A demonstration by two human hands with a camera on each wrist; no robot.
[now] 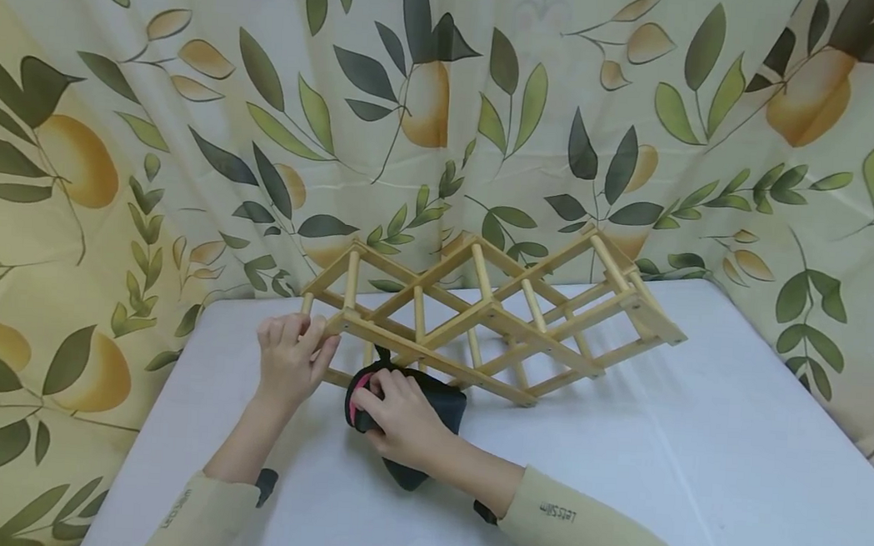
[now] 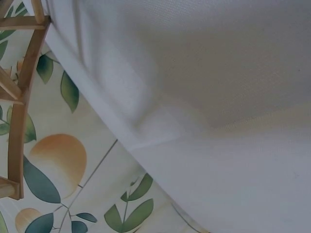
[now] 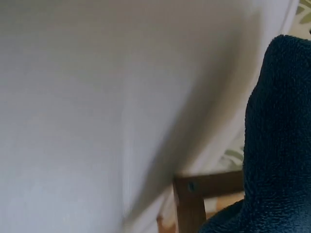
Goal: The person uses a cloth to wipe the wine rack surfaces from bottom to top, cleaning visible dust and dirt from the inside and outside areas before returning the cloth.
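Observation:
A folding wooden rack (image 1: 480,309) of crossed slats and dowels stands on the white table, stretched out left to right. My left hand (image 1: 292,356) grips its left end, fingers over the top corner. In front of the rack, my right hand (image 1: 406,417) holds a dark pouch-like thing (image 1: 444,399) with a pink-edged opening on its left and a small loop on top. Its fingers curl at that opening. Up close in the right wrist view, the dark pouch-like thing (image 3: 282,136) looks navy and fuzzy. Neither wrist view shows a hand.
A white cloth covers the table (image 1: 619,485). Behind and beside it hangs a curtain (image 1: 448,98) printed with leaves and fruit. Dark straps (image 1: 267,486) show at both wrists, below the sleeves. Rack slats (image 2: 18,136) stand at the left edge of the left wrist view.

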